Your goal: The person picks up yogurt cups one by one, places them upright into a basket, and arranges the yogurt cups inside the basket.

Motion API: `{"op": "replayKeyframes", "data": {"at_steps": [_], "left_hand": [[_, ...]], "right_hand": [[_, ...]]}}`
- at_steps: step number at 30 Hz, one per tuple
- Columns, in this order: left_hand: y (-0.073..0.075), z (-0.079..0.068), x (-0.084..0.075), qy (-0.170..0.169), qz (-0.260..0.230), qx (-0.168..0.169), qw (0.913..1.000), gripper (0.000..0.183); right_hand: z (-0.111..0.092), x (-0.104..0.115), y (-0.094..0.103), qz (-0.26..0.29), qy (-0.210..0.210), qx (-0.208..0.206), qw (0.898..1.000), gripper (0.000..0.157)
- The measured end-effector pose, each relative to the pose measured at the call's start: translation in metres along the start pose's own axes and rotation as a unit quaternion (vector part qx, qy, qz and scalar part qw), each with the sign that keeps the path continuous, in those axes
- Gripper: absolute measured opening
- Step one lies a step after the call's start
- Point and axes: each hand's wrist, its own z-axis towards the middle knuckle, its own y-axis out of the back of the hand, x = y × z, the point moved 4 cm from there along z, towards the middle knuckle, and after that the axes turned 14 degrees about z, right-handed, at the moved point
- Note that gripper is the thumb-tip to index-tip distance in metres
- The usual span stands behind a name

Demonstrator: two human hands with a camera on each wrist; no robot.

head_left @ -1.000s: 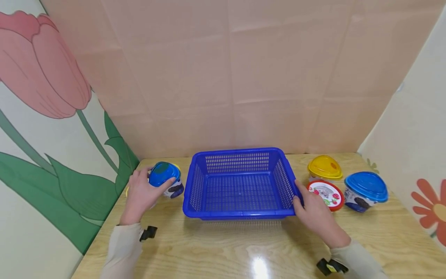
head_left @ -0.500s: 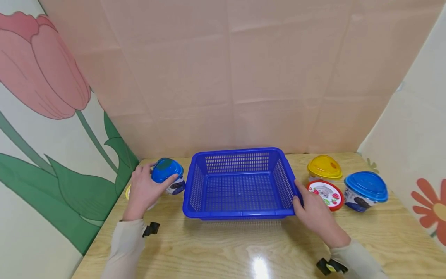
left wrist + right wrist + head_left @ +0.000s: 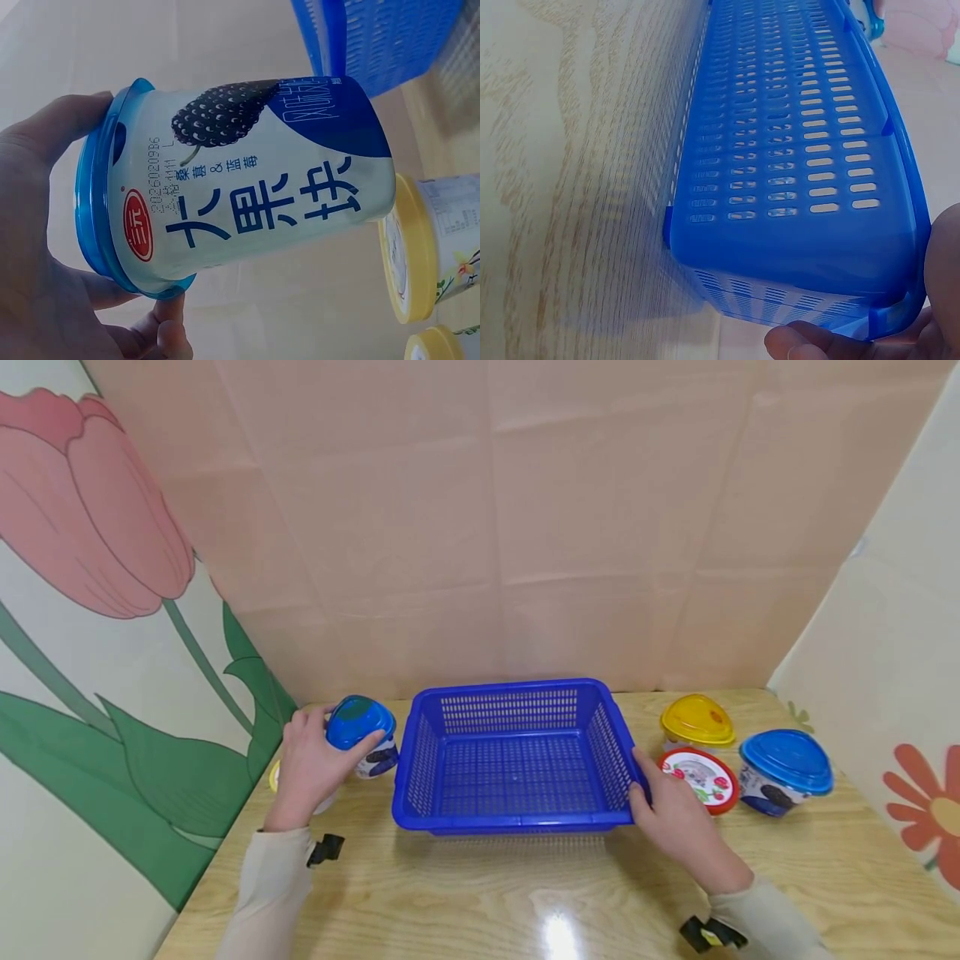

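Observation:
My left hand (image 3: 309, 770) holds a yogurt cup (image 3: 380, 758) by its blue lid, thumb on one side and fingers on the other. In the left wrist view the cup (image 3: 247, 180) shows a blackberry-like fruit picture and dark blue lettering. It is off the table, just left of a blue plastic basket (image 3: 517, 821). The right hand (image 3: 678, 814) grips the basket's right rim near the front corner; in the right wrist view, fingertips (image 3: 787, 341) curl under the rim. Nothing lies inside the basket.
Right of the basket stand a yellow-lidded cup (image 3: 697, 720), a red-rimmed tub (image 3: 701, 779) and another blue-lidded cup (image 3: 787, 768). Yellow-lidded tubs (image 3: 416, 247) stand on the left, mostly hidden by my left hand in the head view. A papered wall (image 3: 487, 568) rises behind the table.
My left hand has raised the yogurt cup slightly and shifted it a little right, closer to the basket. The right hand and the basket have stayed in place.

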Motion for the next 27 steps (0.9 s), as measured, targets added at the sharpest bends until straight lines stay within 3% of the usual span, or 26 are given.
{"op": "replayKeyframes", "data": {"at_steps": [10,27], "left_hand": [[0.004,0.002,-0.006,-0.001,0.002,-0.011,0.9999,0.094],[0.000,0.010,-0.021,-0.020,-0.011,0.003,0.9997,0.095]], "right_hand": [[-0.001,0.000,-0.001,0.001,-0.007,0.006,1.000,0.057],[0.001,-0.003,-0.001,-0.004,-0.010,0.018,1.000,0.058]]}}
